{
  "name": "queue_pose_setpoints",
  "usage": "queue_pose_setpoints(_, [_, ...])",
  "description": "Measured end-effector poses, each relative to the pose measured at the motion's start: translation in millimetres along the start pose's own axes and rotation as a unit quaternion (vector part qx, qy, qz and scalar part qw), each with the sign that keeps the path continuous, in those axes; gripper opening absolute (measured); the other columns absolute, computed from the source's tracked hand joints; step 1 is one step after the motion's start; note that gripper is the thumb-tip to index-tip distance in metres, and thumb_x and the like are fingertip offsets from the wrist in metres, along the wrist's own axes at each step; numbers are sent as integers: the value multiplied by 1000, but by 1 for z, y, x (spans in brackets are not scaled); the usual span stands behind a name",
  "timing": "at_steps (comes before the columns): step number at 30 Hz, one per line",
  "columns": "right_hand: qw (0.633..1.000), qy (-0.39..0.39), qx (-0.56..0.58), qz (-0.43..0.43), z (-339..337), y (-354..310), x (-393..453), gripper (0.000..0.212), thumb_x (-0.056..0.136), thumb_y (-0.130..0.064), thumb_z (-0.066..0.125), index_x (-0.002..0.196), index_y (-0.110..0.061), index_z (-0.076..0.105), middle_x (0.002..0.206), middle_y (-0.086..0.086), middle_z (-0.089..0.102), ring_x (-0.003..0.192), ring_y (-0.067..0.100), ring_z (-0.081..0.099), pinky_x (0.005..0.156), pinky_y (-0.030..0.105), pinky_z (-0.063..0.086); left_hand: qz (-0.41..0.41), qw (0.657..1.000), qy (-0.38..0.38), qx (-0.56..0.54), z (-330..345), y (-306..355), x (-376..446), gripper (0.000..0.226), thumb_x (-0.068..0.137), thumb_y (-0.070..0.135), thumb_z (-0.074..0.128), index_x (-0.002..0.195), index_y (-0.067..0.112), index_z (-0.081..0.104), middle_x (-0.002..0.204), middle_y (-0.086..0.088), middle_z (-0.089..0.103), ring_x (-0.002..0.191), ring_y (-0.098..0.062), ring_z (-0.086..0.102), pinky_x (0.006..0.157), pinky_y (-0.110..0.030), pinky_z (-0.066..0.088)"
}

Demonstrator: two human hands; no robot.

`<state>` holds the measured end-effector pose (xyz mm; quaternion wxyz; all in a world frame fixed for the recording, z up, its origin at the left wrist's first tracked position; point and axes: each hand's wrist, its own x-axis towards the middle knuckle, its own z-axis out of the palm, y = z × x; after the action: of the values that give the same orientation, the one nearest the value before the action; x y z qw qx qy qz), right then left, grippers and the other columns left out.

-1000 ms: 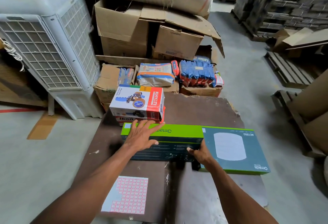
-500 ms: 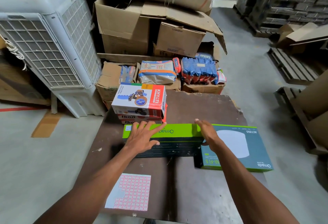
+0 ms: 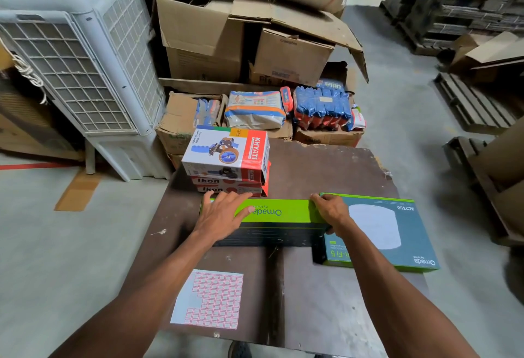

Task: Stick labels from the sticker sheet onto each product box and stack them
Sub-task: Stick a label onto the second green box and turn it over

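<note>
A green and black Omada box (image 3: 283, 213) stands on its long edge in the middle of the brown table (image 3: 326, 170). My left hand (image 3: 224, 213) lies flat over its left end, fingers spread. My right hand (image 3: 330, 210) grips its right end, fingers over the top and thumb at the corner. A flat teal Omada box (image 3: 397, 233) lies to the right, touching it. A white Khyati box (image 3: 226, 156) tops a stack of red Ikon boxes (image 3: 226, 185) behind. The sticker sheet (image 3: 211, 299), partly peeled, lies near the table's front edge.
A white air cooler (image 3: 76, 60) stands at the left. Open cardboard cartons (image 3: 241, 37) and packs of goods (image 3: 320, 105) crowd the far side of the table. Wooden pallets (image 3: 476, 102) and cardboard lie on the floor at the right.
My right hand rose from the box's lower near corner to its top right end and now grips there. My left hand stayed on the box's left end.
</note>
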<state>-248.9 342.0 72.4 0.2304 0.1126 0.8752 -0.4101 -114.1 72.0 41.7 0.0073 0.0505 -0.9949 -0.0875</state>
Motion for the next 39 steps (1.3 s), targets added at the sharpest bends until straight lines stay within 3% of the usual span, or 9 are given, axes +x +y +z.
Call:
queue_pose_setpoints(5, [998,-35,2,48,0,-3,0,38,92,-42,62,116,-13,65,117,14,55,106,43,56,63,64,58,-66,996,-35,-41,-5,0,2,65,96,75,11,138,45,51,132,14,61,124,-16,53,115,-57,17])
queue_pose_setpoints(9, [996,-55,17,73,-2,0,4,34,92,-37,66,109,-8,65,113,16,57,90,37,57,55,65,58,-169,978,-65,-102,-10,-12,5,54,100,69,25,112,40,69,116,9,65,122,-21,50,114,-62,19])
queue_pose_setpoints(11, [994,-58,14,88,-4,3,3,35,90,-34,69,105,-5,60,113,18,56,92,40,60,43,56,56,-218,959,-63,-172,-11,-21,4,61,100,68,31,74,25,66,86,2,64,102,-28,60,96,-49,41])
queue_pose_setpoints(13, [993,-65,16,97,-7,6,0,35,92,-30,69,108,-3,56,109,18,53,100,47,60,40,54,56,-261,931,-72,-245,-13,-27,4,61,102,55,43,60,11,51,67,-5,58,88,-39,66,71,-37,40])
queue_pose_setpoints(18, [986,-123,-15,115,-13,21,-2,28,93,-25,66,108,-2,62,100,21,59,85,42,66,54,54,60,-316,849,-214,-366,-28,-34,-4,22,98,32,55,104,16,69,89,-14,67,76,-25,62,64,-32,48])
queue_pose_setpoints(22, [977,-160,-113,83,-8,43,-7,31,91,-28,66,109,-4,68,108,18,66,83,30,63,70,37,53,-310,785,-359,-399,-22,-34,-20,38,100,29,53,138,28,55,111,-8,70,71,-17,66,52,-24,53])
queue_pose_setpoints(24, [967,-193,-168,18,-3,49,-18,29,100,-20,56,120,-3,69,119,14,65,95,25,60,81,31,47,-273,810,-352,-380,-7,-31,-26,49,102,28,55,150,30,46,138,-6,60,94,-15,67,72,-24,57])
queue_pose_setpoints(27, [955,-224,-193,-38,5,56,-35,41,103,-33,58,140,-16,62,138,6,62,120,20,57,99,22,39,-216,878,-330,-270,17,-29,-36,57,102,42,54,155,29,38,163,-2,33,144,-23,40,117,-35,34])
queue_pose_setpoints(39, [962,-221,-157,-44,20,88,-40,95,68,-73,78,150,-34,49,162,-2,34,144,23,40,122,39,30,-273,870,-275,-305,48,-26,-74,71,95,60,56,157,41,26,170,-11,0,157,-26,5,125,-43,12])
